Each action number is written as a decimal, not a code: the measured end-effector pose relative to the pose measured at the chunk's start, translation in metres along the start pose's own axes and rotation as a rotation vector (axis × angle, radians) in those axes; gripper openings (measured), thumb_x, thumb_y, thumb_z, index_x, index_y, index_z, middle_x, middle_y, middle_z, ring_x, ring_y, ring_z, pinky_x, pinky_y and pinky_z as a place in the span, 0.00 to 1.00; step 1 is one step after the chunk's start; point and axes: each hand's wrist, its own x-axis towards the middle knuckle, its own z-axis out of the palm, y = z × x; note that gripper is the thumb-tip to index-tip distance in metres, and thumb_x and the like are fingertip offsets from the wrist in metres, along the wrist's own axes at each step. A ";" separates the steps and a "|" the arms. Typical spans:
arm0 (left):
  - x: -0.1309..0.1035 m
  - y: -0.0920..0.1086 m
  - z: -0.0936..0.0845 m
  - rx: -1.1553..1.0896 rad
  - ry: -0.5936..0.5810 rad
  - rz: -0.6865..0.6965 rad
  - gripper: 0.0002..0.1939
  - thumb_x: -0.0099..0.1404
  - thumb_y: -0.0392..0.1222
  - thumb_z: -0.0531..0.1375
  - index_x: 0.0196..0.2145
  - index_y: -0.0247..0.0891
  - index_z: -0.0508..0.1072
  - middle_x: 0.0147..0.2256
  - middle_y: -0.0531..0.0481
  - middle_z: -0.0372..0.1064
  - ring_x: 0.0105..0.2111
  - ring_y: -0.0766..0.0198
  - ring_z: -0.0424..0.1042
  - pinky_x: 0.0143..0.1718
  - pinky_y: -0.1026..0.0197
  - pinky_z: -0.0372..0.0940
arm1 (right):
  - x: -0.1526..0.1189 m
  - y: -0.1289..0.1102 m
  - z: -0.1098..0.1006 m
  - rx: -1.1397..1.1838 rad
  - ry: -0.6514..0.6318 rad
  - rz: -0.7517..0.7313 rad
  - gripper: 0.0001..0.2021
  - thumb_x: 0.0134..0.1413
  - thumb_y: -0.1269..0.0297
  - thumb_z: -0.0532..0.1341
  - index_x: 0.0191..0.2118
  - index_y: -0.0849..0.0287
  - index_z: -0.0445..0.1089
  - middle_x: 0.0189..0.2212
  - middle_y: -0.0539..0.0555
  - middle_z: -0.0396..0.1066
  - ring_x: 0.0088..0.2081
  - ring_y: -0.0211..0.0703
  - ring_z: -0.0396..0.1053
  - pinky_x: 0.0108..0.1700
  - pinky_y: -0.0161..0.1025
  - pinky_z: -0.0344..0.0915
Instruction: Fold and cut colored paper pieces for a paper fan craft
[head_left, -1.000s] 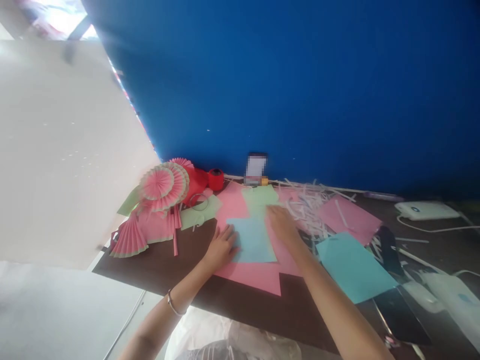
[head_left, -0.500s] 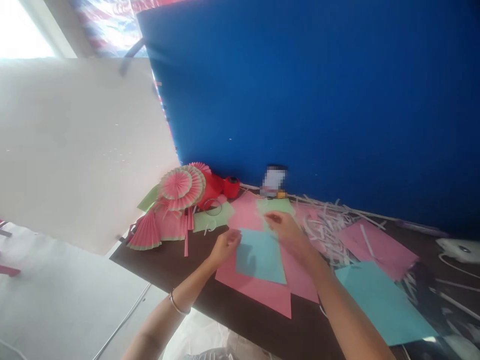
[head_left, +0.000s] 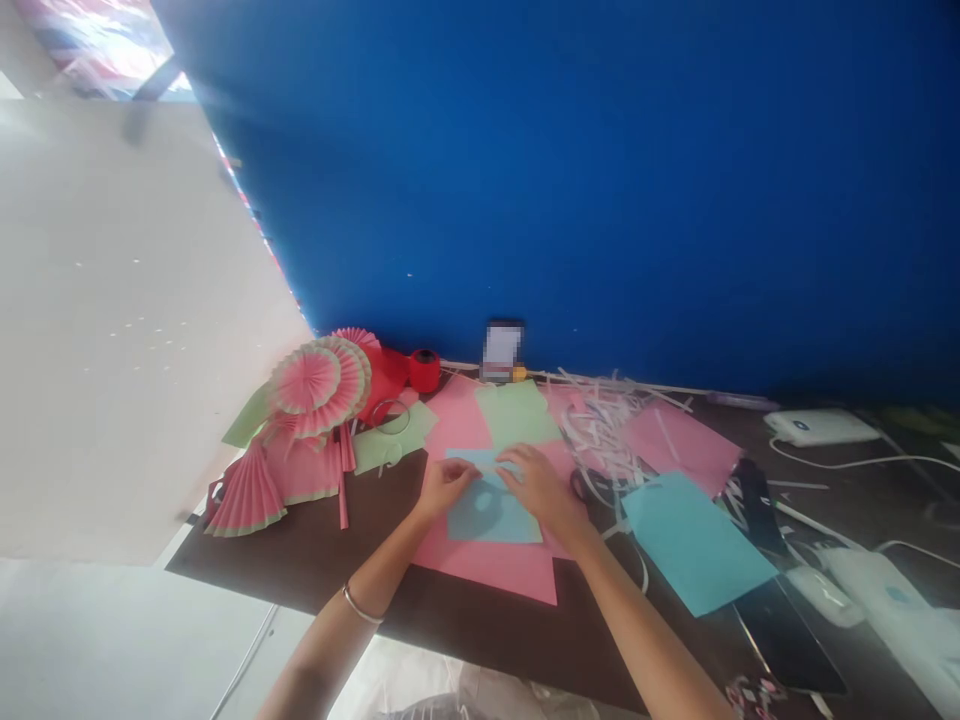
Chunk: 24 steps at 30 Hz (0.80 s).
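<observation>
A light blue paper sheet (head_left: 491,525) lies on pink sheets (head_left: 495,572) in front of me. My left hand (head_left: 448,486) is over its upper left part, thumb and fingertips pinched together. Close by on the right, my right hand (head_left: 536,488) is bent over the sheet's upper edge, its fingers curled towards the thumb. Only a small gap parts the fingertips of the two hands. Whatever they pinch is too small to make out. Shadows of the hands fall on the blue sheet. Beyond them lies a light green sheet (head_left: 517,412).
Folded pink-and-green paper fans (head_left: 304,385) stand at the left, beside a red tape roll (head_left: 424,371). White paper strips (head_left: 600,430) pile up at the right. Further right are a blue sheet (head_left: 697,545), a phone (head_left: 791,635) and a white device (head_left: 821,427) with its cable. A blue panel (head_left: 562,180) closes the back.
My right hand has come down and in towards the left hand, over the blue sheet. The head view has swung right, so more of the table's right side shows.
</observation>
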 end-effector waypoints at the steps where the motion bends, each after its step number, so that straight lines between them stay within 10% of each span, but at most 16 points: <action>1: -0.001 0.000 -0.001 0.014 0.005 0.014 0.11 0.57 0.45 0.59 0.26 0.34 0.75 0.28 0.46 0.74 0.30 0.62 0.72 0.36 0.60 0.66 | -0.002 -0.004 0.003 -0.021 0.012 -0.030 0.08 0.55 0.63 0.54 0.35 0.57 0.70 0.36 0.55 0.70 0.41 0.46 0.65 0.47 0.47 0.60; 12: -0.011 -0.009 -0.010 0.344 -0.028 0.345 0.08 0.59 0.37 0.55 0.32 0.38 0.75 0.32 0.47 0.74 0.34 0.61 0.71 0.40 0.58 0.65 | -0.017 -0.041 0.023 -0.249 0.137 -0.173 0.12 0.59 0.66 0.49 0.35 0.53 0.69 0.31 0.52 0.71 0.36 0.45 0.67 0.41 0.43 0.62; 24: -0.012 -0.005 -0.009 0.351 -0.056 0.366 0.08 0.59 0.37 0.55 0.32 0.38 0.75 0.32 0.47 0.74 0.33 0.61 0.71 0.39 0.58 0.64 | -0.023 -0.026 0.036 -0.144 0.248 -0.071 0.10 0.58 0.64 0.50 0.33 0.55 0.68 0.33 0.54 0.73 0.37 0.45 0.69 0.41 0.43 0.63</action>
